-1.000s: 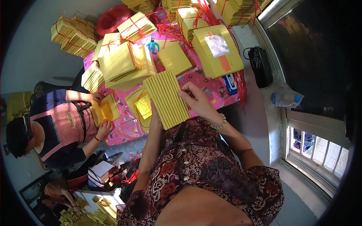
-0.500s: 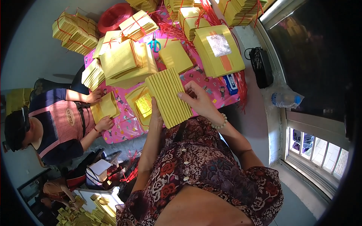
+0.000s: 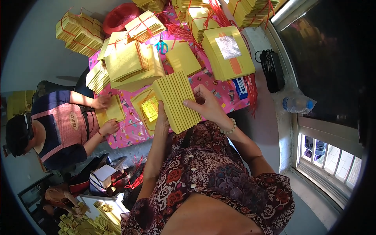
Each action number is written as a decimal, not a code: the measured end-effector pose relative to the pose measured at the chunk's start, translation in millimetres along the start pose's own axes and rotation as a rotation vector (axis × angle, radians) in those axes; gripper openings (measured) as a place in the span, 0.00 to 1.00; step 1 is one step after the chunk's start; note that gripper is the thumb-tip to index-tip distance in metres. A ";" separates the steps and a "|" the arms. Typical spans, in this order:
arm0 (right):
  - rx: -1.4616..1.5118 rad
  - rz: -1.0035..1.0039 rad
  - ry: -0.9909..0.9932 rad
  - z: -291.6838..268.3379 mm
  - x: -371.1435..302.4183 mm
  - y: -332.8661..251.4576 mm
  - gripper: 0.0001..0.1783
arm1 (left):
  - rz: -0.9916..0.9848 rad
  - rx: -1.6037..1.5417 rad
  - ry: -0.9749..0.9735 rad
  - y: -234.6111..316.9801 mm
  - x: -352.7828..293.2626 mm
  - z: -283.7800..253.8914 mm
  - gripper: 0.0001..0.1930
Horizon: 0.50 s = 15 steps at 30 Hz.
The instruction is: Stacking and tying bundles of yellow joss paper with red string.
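Over the near edge of the table I hold a sheaf of folded yellow paper [image 3: 176,100], its folds lying side by side in narrow parallel ridges. My left hand [image 3: 162,119] grips its left edge from below, the thumb along the side. On the right edge, my right hand [image 3: 207,105] has its thumb on top of the ridges and its fingers curled at the side and partly hidden behind. Just beyond my left hand lies a yellow sheet with a shiny gold square [image 3: 149,109] on it. A flat yellow paper stack [image 3: 183,58] rests past the sheaf.
A pink patterned cloth [image 3: 129,135] covers the table. Yellow paper stacks [image 3: 129,62], teal scissors [image 3: 161,47], red ties [image 3: 178,32] and a red basin [image 3: 122,17] stand farther back. At left, a co-worker [image 3: 64,125] handles a yellow sheet. A bottle [image 3: 298,104] lies by the window.
My right thumb has slid slightly left and down across the ridges. The sheaf stays nearly in place. The co-worker's farther hand has shifted over the sheet.
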State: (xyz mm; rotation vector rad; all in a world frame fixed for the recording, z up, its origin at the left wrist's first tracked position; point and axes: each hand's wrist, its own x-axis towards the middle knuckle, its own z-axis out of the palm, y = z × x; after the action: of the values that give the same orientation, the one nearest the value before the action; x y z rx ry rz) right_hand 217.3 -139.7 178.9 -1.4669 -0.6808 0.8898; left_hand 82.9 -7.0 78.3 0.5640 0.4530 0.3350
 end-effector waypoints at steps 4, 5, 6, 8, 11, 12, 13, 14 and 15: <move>-0.030 0.020 0.000 -1.5 0.5 1.9 0.12 | -0.003 -0.005 -0.065 -2.2 3.0 -7.1 0.49; -0.017 0.027 0.001 -1.5 0.5 1.6 0.12 | -0.002 -0.005 -0.065 -3.5 3.2 -9.8 0.49; -0.017 0.027 0.000 -1.4 0.3 1.1 0.12 | -0.011 -0.031 -0.062 -4.9 3.2 -12.4 0.49; -0.053 0.025 -0.004 -1.1 -0.8 -0.8 0.12 | -0.020 -0.057 -0.059 -7.5 3.8 -17.7 0.49; -0.009 -0.002 0.008 -0.1 0.0 2.3 0.13 | -0.018 -0.074 -0.071 -8.2 5.6 -19.7 0.49; -0.009 -0.002 0.009 -0.5 -1.0 0.8 0.13 | -0.026 -0.070 -0.096 -8.0 5.6 -19.5 0.49; -0.026 0.007 0.006 -0.9 -1.9 -2.4 0.15 | -0.033 -0.068 -0.120 -8.1 6.4 -20.1 0.49; -0.043 0.015 0.004 -1.3 -2.2 -3.7 0.16 | -0.033 -0.068 -0.120 -8.6 7.7 -21.1 0.49; -0.043 0.015 0.004 -1.9 -1.5 -2.0 0.16 | -0.035 -0.017 -0.071 -8.9 9.2 -21.9 0.51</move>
State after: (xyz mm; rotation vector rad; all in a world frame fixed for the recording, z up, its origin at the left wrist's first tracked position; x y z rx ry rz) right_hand 218.2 -141.8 181.1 -1.5135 -0.6912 0.8884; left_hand 81.5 -0.7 53.8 0.5492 0.3905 0.2842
